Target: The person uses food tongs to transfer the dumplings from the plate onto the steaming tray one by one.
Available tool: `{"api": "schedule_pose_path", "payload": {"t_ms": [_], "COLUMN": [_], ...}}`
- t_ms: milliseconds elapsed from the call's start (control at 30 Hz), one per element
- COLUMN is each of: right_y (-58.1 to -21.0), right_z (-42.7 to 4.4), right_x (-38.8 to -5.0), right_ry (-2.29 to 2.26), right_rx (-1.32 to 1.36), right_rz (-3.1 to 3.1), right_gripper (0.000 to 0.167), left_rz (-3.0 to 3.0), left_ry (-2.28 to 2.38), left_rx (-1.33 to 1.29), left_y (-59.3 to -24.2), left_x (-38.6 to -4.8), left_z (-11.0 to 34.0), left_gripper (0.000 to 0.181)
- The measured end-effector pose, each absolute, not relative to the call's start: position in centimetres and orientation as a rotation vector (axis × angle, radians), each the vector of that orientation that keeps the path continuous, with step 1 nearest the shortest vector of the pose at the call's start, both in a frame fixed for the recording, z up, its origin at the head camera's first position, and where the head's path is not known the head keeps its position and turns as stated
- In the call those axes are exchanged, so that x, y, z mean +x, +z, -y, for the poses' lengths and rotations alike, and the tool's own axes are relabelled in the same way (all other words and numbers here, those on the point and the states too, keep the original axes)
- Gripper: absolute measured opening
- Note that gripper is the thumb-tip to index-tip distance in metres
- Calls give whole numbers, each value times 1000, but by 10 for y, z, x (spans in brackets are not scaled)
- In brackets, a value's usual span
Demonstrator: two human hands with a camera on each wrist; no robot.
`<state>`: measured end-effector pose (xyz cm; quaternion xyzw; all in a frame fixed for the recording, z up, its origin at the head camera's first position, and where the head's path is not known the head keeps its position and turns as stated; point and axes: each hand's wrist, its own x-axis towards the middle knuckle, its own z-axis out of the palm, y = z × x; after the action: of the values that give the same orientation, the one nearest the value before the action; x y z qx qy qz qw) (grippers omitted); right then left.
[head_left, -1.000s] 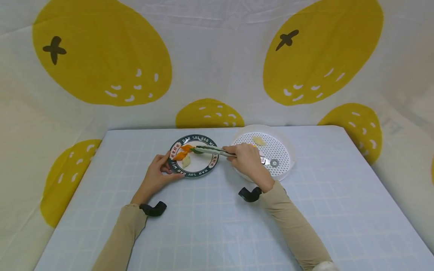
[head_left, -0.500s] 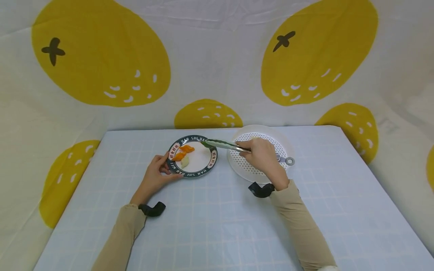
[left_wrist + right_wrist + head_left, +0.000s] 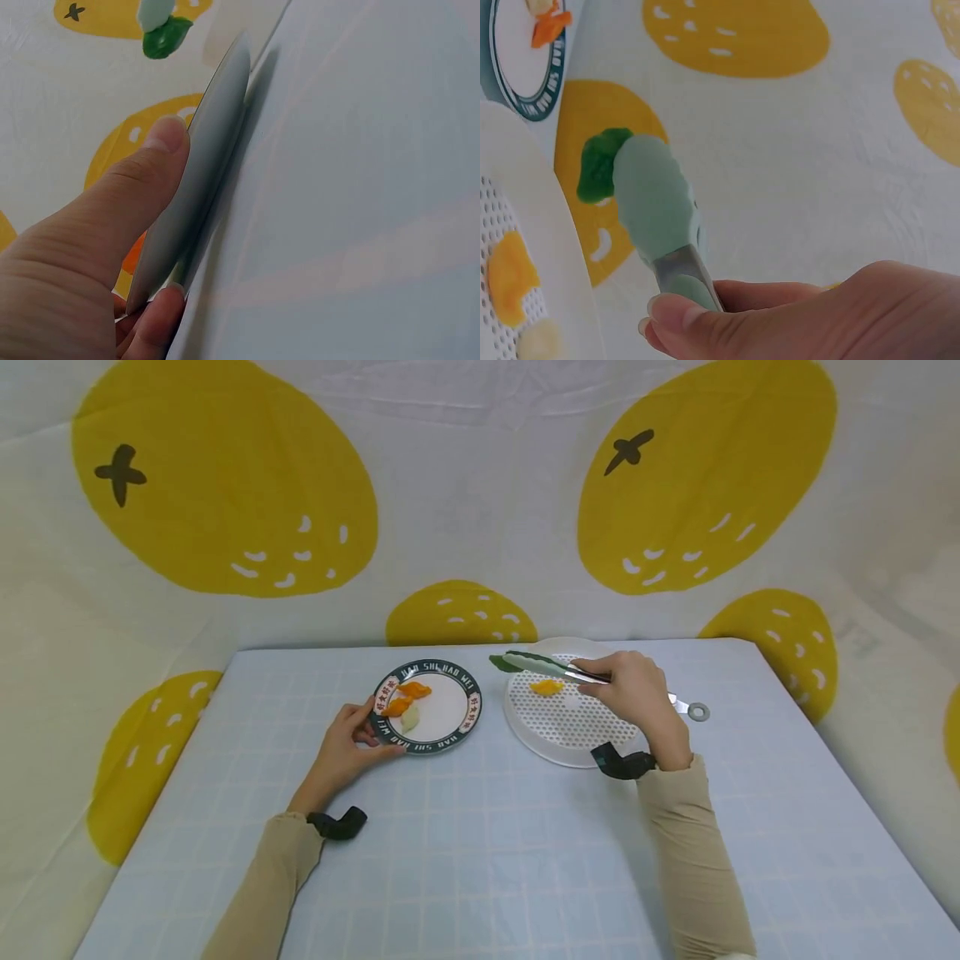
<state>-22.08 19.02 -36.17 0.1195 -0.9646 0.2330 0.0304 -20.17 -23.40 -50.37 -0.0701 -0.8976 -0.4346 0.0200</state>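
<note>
My left hand holds the near-left rim of a small plate with a dark green lettered border. Thumb and fingers pinch that rim in the left wrist view. Two orange pieces and a pale piece, dumpling-like, lie on the plate. My right hand grips metal tongs with pale green tips. Between those tips is a green dumpling-like piece, held above the back of a white perforated tray. A yellow piece and a pale piece lie in the tray.
The tray stands to the right of the plate, near the back edge of the table, which has a pale checked cloth. Behind the table hangs a white cloth printed with large yellow fruit.
My right hand has moved right and slightly back, carrying the tongs and green piece from over the plate to above the tray. My left hand and the plate have stayed put.
</note>
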Motion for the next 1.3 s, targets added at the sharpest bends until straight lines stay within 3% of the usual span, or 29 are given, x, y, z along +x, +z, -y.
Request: {"api": "schedule_pose_path", "payload": {"t_ms": [500, 1000, 1300], "right_y": [-354, -362, -371], "right_z": [-263, -319, -327], "right_x": [-216, -208, -212], "right_ry": [703, 870, 891], "right_rx": [75, 65, 70], "right_rz": [3035, 3166, 3230], "right_gripper": [43, 48, 46], "left_rz": [2784, 2776, 2793], "left_ry": [-1375, -1403, -1368], "left_rx": [-215, -207, -194], "left_y": [-503, -502, -501], "left_x": [-202, -202, -201], "left_z": [233, 231, 230], "left_gripper": [107, 106, 105]}}
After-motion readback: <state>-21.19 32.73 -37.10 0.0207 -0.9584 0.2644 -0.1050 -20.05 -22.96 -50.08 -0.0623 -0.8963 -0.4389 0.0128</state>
